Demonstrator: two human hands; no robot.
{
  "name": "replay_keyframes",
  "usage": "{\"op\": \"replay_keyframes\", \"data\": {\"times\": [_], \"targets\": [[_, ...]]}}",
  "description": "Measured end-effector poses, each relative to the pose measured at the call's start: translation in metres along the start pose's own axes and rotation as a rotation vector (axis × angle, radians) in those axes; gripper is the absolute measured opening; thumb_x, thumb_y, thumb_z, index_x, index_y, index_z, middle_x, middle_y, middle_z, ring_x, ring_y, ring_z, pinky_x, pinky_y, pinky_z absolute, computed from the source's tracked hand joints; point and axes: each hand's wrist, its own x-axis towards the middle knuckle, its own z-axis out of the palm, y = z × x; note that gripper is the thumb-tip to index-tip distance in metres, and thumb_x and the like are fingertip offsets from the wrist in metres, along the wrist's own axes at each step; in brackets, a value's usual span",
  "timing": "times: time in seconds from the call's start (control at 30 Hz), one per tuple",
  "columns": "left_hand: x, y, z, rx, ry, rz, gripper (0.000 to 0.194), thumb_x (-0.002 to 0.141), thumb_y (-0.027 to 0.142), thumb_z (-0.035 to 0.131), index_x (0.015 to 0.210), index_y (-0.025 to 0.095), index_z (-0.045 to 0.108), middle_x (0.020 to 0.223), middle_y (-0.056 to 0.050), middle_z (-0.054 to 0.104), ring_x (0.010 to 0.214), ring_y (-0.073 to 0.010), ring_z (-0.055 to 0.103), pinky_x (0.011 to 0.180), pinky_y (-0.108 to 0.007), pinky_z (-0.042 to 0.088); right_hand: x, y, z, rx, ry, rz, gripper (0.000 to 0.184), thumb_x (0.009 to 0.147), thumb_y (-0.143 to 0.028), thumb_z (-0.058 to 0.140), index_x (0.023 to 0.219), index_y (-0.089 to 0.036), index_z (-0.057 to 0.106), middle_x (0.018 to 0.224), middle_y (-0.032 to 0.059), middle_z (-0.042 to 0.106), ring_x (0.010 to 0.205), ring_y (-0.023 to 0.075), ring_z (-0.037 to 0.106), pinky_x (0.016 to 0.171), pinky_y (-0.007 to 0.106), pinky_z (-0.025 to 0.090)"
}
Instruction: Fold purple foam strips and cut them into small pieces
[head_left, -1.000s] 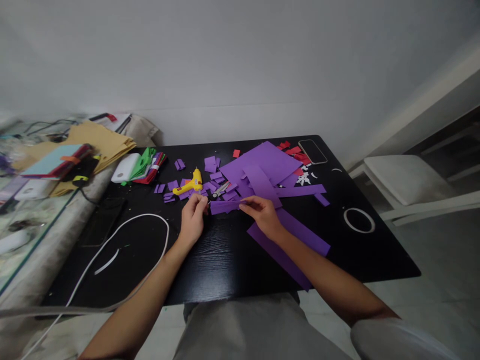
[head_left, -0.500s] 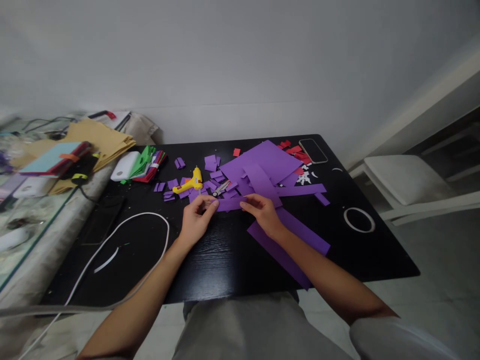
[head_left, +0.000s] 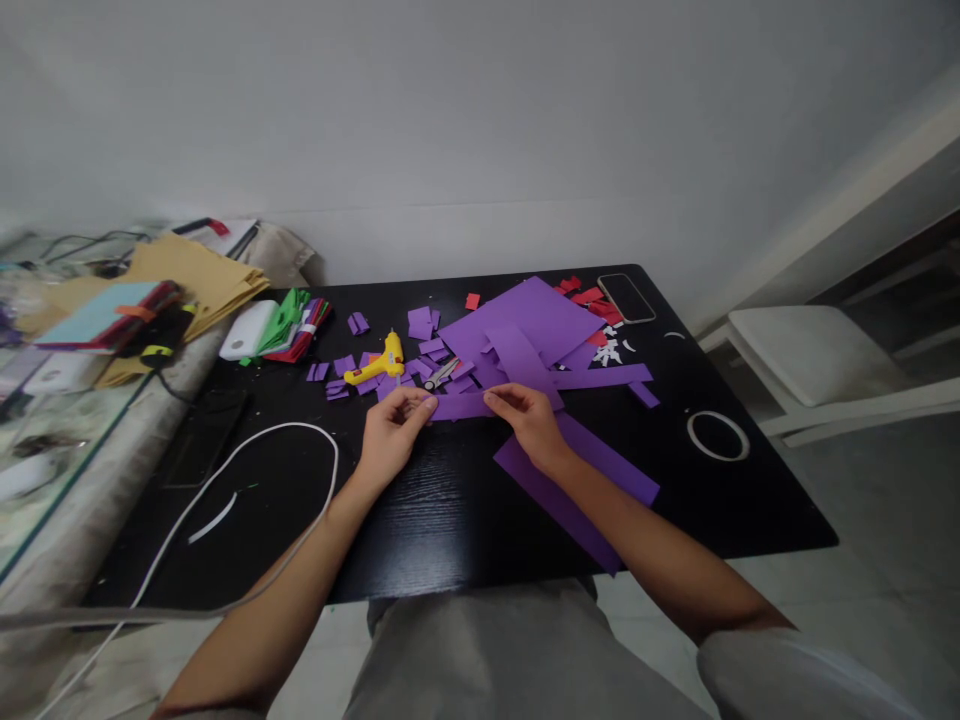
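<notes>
Stretched between my two hands is a narrow purple paper strip [head_left: 460,406], its broad face toward me. My left hand [head_left: 395,428] pinches its left end between thumb and fingers. At the other end, my right hand [head_left: 528,424] is closed on it the same way. Just beyond the strip lie scissors [head_left: 442,375] among small cut purple pieces [head_left: 421,323]. A yellow glue gun [head_left: 377,363] rests on its side past my left hand. Larger purple sheets [head_left: 529,308] are spread behind my right hand, and another purple sheet [head_left: 611,467] lies under my right forearm.
A white cable [head_left: 300,427] loops across the black table's left side. Green and red folded sheets [head_left: 296,330] lie at the back left. Red scraps [head_left: 600,308], a phone [head_left: 626,299] and a white ring [head_left: 718,436] are on the right. A white chair [head_left: 795,355] stands beyond.
My left hand has shifted its hold onto the strip's left end, thumb now in front. The strip has turned to show its flat face. My right hand has kept its pinch.
</notes>
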Motion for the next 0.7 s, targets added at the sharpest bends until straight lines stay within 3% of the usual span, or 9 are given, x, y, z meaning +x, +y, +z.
{"op": "replay_keyframes", "data": {"times": [0.5,0.7], "targets": [[0.0015,0.0021,-0.0013,0.031,0.011,0.02,0.026,0.077,0.041,0.078,0.082,0.017,0.07,0.063,0.001,0.064,0.056,-0.0117,0.056,0.058,-0.024,0.046,0.0008,0.0001,0.0001,0.025,0.008,0.026,0.031,0.067,-0.047,0.084,0.082,-0.021,0.076,0.081,0.0025,0.073,0.078,0.0193,0.067,0.08,0.037,0.056],[0.0018,0.0,-0.0026,0.071,0.027,0.044,0.025,0.079,0.041,0.077,0.082,0.018,0.07,0.066,0.001,0.066,0.058,-0.012,0.058,0.059,-0.024,0.047,0.0005,0.0016,-0.0019,-0.054,0.0,-0.067,0.035,0.067,-0.042,0.085,0.091,-0.023,0.069,0.078,0.0,0.07,0.077,0.0184,0.067,0.078,0.034,0.055]]}}
